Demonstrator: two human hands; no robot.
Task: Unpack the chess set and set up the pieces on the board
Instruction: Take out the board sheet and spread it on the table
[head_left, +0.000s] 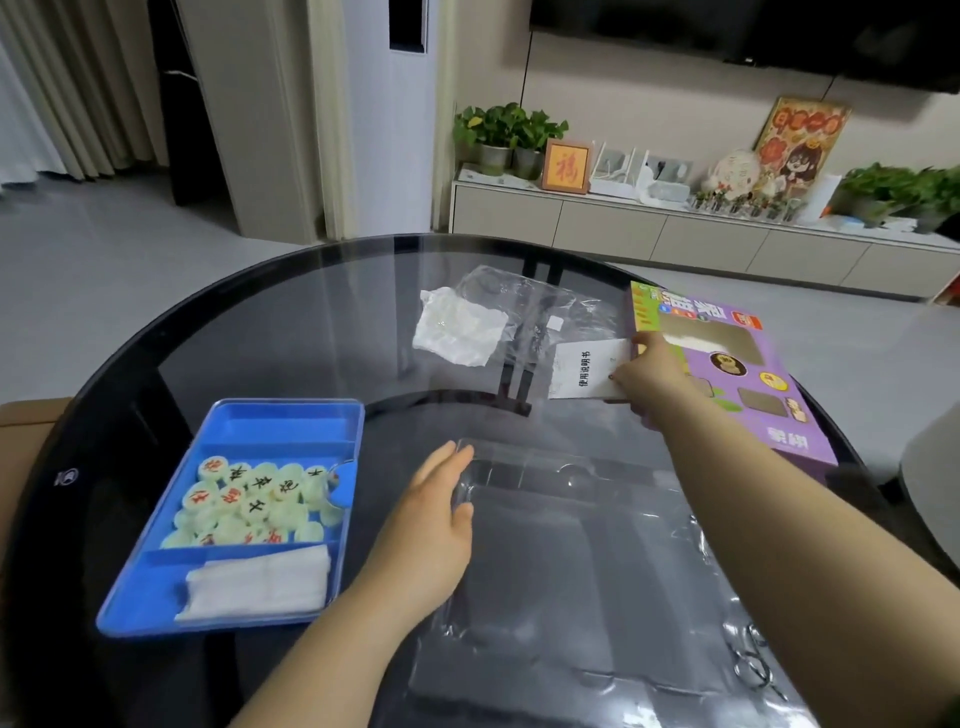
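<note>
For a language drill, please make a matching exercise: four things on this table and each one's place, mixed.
1 pale round chess pieces
2 white paper sheet
3 purple cardboard box
4 clear plastic lid

a touched by the left hand
b at the dark glass table's right edge
c middle compartment of the blue plastic tray
d pinched by the right hand

Pairs: 1-c; 2-d; 3-b; 4-a

I'm in a home living room: wall-mounted television (753, 31), low media cabinet (649, 234) with potted plants (506, 135), curtains (67, 88).
</note>
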